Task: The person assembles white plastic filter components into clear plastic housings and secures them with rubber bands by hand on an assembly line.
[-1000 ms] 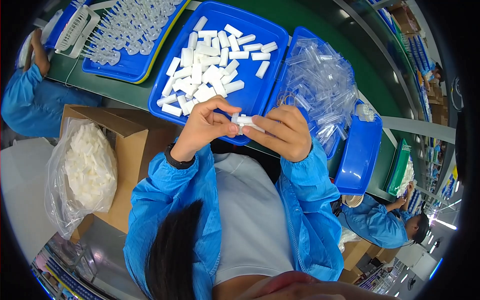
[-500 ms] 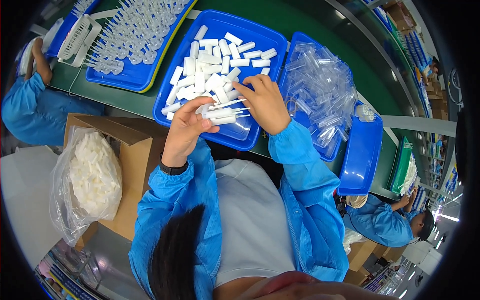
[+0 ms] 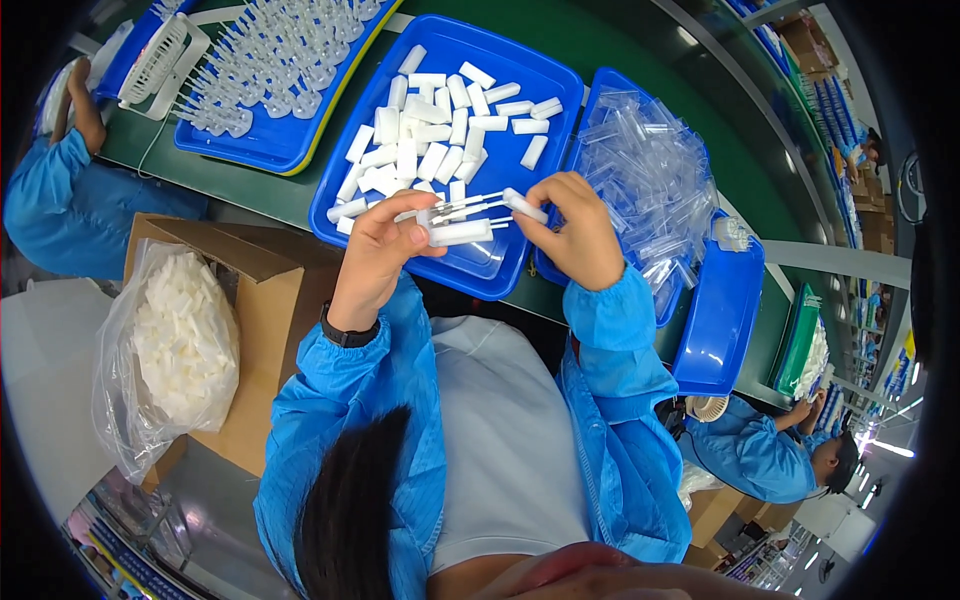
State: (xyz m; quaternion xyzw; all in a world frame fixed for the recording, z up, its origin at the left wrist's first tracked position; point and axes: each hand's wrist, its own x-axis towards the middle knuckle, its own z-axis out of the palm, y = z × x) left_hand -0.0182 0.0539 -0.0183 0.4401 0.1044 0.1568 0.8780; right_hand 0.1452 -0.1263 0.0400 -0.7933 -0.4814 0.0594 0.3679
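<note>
Head view: the left hand (image 3: 378, 252) has thumb and fingers clamped on the base of a pronged plastic part (image 3: 470, 207), with thin rods pointing right over the near side of the middle blue tray (image 3: 480, 48). A white block (image 3: 462, 233) lies along the near rods. The right hand (image 3: 580, 228) pinches a second white block (image 3: 525, 206) between thumb and fingers at the far rod tips; whether block and rod touch cannot be told. Loose white blocks (image 3: 407, 158) lie in the middle tray; clear plastic tubes (image 3: 640, 170) are heaped in the tray to its right. More pronged parts (image 3: 280, 60) stand in the far-left tray, and a clear bag (image 3: 185, 345) of white pieces sits at the carton (image 3: 270, 320) on the left. Handling: the blocks appear light and probably soft, like foam; grip the sides lightly near one end, leaving the opposite end face exposed. The pronged part is likely light, with a stiff base and slender rods that may flex or snap under side load. Grip it by the base, clear of the rods. Smooth plastic may slip; maintain firm thumb pressure.
</note>
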